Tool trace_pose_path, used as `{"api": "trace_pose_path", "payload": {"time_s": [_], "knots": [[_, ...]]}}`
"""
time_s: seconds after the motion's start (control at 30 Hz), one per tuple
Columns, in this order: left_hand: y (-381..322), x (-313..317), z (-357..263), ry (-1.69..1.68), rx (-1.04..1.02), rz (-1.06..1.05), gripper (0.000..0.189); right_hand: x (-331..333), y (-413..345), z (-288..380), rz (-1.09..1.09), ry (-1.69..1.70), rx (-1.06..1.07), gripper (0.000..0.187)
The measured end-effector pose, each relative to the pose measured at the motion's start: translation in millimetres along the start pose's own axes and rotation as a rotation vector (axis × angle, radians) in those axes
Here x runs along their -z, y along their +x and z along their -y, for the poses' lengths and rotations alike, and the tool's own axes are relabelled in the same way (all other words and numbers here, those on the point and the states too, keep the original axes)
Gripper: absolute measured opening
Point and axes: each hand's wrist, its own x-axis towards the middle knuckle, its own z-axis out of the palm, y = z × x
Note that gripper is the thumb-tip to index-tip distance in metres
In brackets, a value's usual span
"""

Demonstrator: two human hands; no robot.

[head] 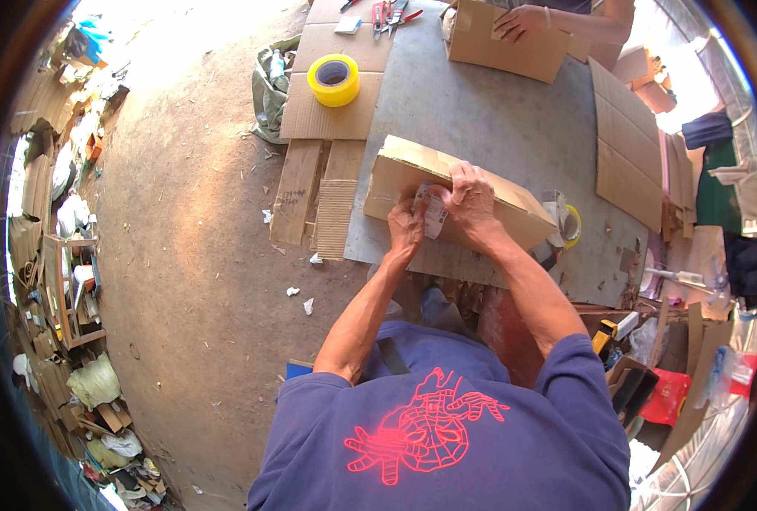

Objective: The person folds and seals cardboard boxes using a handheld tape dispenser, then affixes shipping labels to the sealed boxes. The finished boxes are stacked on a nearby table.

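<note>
A closed cardboard box [391, 179] stands on the grey tabletop in front of me, one long side facing me. A printed paper label [435, 216] lies against that side, its lower part angled off the cardboard. My left hand [408, 225] pinches the label's left edge, fingertips close to the box. My right hand [470, 193] grips the box's upper edge, fingers over the top and thumb at the label's upper right. Just past the box's right end sits a tape dispenser [553, 208] beside a yellow tape roll [572, 227], partly hidden by the box.
Across the grey table [429, 102], a co-worker's hand [522, 24] rests on another cardboard box [500, 41]. A large yellow tape roll [333, 80] lies on a cardboard sheet [334, 124] at left, near red-handled pliers [394, 18]. Flat cardboard [627, 147] covers the right edge.
</note>
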Motion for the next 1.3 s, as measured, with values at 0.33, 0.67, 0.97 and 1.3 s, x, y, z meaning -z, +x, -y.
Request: {"api": "trace_pose_path", "payload": {"time_s": [0.33,0.67,0.97,1.3], "knots": [[-7.4,14.6,30.1,-0.181,0.135,0.157,0.029,20.2,4.1,-35.9,0.146,0.232,0.22,0.034],[-5.5,17.5,35.7,0.014,0.083,0.086,0.035,-5.0,-39.9,24.7,0.066,1.004,-0.206,0.033],[-19.2,30.0,51.5,0.273,-0.141,0.03,0.021,-124.6,-61.1,20.0,0.231,1.871,-0.913,0.042],[-85.8,133.0,120.4,0.02,0.192,0.123,0.013,-166.1,-105.0,30.4,0.435,1.772,-1.125,0.035]]}}
